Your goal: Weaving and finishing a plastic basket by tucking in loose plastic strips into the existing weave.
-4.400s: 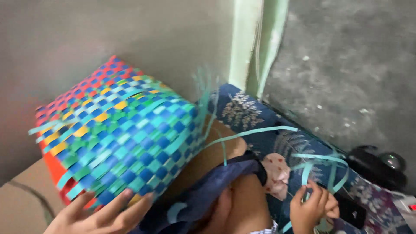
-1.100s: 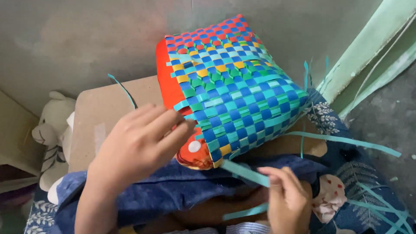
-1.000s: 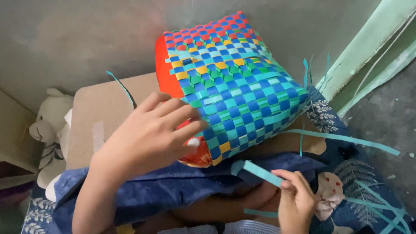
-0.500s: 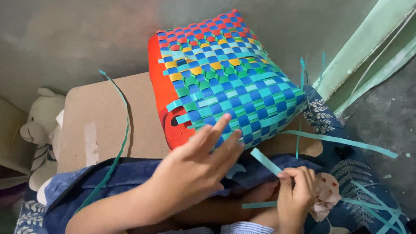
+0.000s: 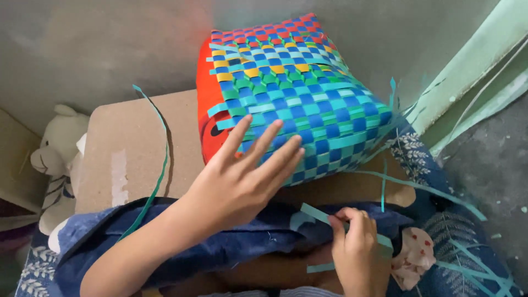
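Observation:
A woven plastic-strip basket (image 5: 297, 93) in blue, green, yellow and red, with an orange end face, lies on its side on a brown cardboard board (image 5: 126, 154). My left hand (image 5: 242, 176) rests flat on its near blue side with fingers spread. Lower right, my right hand (image 5: 357, 247) pinches a teal plastic strip (image 5: 316, 213) over dark blue cloth (image 5: 220, 242) on my lap. Loose teal strip ends stick out of the basket's right edge.
A long green strip (image 5: 159, 165) curls across the board. A white soft toy (image 5: 58, 159) lies at the left. Several loose teal strips (image 5: 462, 258) lie on floral fabric at the right, beside a pale green door frame (image 5: 467, 77) and grey concrete floor.
The basket has been turned and shifted from left to centre. My left hand slid down its near side and now lies flat. My right hand drew the teal strip closer to my lap.

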